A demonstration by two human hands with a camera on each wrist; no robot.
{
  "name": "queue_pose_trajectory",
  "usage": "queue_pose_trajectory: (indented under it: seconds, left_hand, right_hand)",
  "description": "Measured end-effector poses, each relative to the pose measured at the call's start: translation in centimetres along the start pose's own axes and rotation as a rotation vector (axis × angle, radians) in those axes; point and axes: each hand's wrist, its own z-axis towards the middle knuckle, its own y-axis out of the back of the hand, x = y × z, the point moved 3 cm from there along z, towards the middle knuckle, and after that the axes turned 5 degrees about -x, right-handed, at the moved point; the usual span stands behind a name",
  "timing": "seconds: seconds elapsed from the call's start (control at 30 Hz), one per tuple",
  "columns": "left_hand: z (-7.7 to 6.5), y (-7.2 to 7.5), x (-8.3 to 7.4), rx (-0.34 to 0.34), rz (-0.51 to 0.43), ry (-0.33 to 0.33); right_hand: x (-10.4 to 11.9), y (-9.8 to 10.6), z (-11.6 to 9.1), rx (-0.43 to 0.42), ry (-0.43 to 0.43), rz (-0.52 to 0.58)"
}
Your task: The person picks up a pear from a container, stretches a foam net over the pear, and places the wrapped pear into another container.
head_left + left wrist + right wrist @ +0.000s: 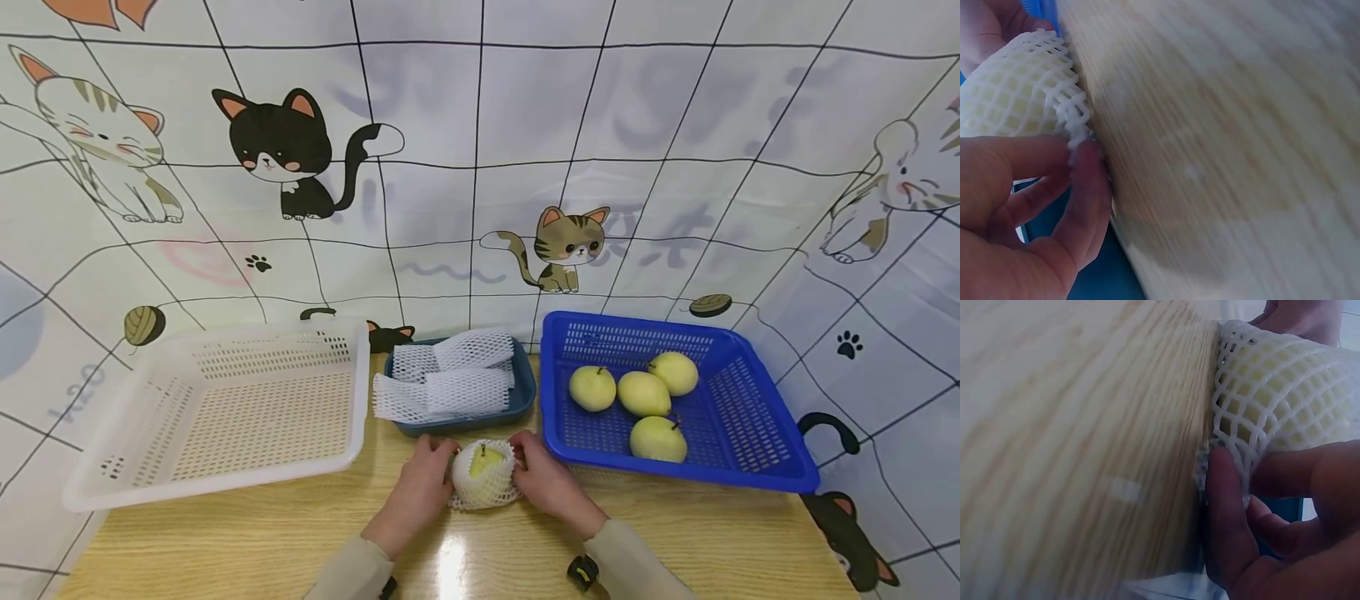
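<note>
A pale yellow-green pear (487, 460) stands on the table in a white foam net (480, 490), its stem and top showing through the net's opening. At the pear's left side, my left hand (422, 487) pinches the net; in the left wrist view its thumb and fingers (1088, 194) close on the net's lower edge. From the other side my right hand (551, 483) pinches the net too, and the right wrist view shows its fingertips (1225, 475) on the lower edge. The pear's underside is hidden.
Behind the hands, a dark blue-green tray (450, 427) holds several white foam nets (468, 392). On the right stands a blue basket (720, 475) with several pears (643, 393) in it. A white basket (217, 482) is on the left. Wooden tabletop (247, 533) extends in front.
</note>
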Motion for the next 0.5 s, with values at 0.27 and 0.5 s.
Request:
queue_pose_trajectory:
  seconds: [0.27,0.5]
  left_hand:
    - [-0.3,0.9,0.3,0.018,0.039,-0.083]
    - [-0.2,1.9,0.4,0.149,-0.149,-0.061]
  right_hand:
    - [0.5,1.0,-1.2,-0.038,-0.01,-0.08]
    - [0.9,1.6,-2.2,0.052,0.055,0.124]
